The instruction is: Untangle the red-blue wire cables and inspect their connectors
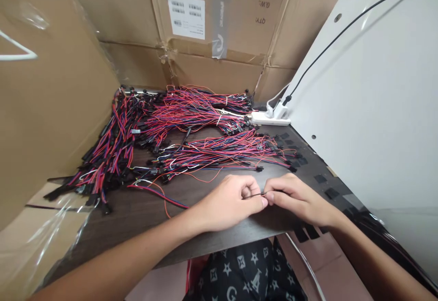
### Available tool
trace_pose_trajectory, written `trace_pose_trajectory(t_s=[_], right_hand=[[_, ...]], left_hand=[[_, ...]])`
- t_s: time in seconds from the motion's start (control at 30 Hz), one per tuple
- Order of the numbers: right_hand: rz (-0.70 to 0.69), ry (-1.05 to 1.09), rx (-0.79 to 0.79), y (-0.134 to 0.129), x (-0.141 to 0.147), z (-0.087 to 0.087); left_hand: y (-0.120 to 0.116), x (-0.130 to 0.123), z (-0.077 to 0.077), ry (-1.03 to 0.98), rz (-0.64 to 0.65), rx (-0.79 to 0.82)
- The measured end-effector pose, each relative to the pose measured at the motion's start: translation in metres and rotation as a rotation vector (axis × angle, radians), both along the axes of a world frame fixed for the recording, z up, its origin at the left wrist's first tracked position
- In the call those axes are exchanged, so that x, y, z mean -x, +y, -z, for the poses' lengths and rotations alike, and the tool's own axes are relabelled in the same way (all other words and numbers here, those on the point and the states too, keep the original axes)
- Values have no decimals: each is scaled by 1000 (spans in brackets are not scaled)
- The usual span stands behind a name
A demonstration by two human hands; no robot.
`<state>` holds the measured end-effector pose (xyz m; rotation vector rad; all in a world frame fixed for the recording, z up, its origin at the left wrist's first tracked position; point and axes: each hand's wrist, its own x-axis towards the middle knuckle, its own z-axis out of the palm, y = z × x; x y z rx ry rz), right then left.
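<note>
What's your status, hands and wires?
Left hand and right hand pinching a thin dark wire. Red-and-black wire bundles lie beyond the hands. Nothing between hands and wire.

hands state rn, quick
Left hand: closed, fingertips pinching a thin dark wire.
Right hand: closed, fingertips pinching the same wire.

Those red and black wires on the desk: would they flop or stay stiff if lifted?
The wires would probably flop, as their thin strands curve loosely. They may snag each other, lying crossed in heaps. The black connectors would likely swing at the ends.
</note>
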<state>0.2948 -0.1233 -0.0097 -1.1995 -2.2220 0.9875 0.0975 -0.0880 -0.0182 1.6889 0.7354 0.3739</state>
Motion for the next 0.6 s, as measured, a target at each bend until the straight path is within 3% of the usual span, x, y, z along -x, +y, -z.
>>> trace_pose_trajectory(t_s=[0.17,0.43,0.6], right_hand=[[16,-57,-59,-1,2,0],[-30,-44,-60,-2,-1,2],[-21,-76,-44,-3,-4,6]], left_hand=[[3,1,2,-79,-73,43],[5,3,-2,-9,44,-51],[4,3,-1,30,43,-68]])
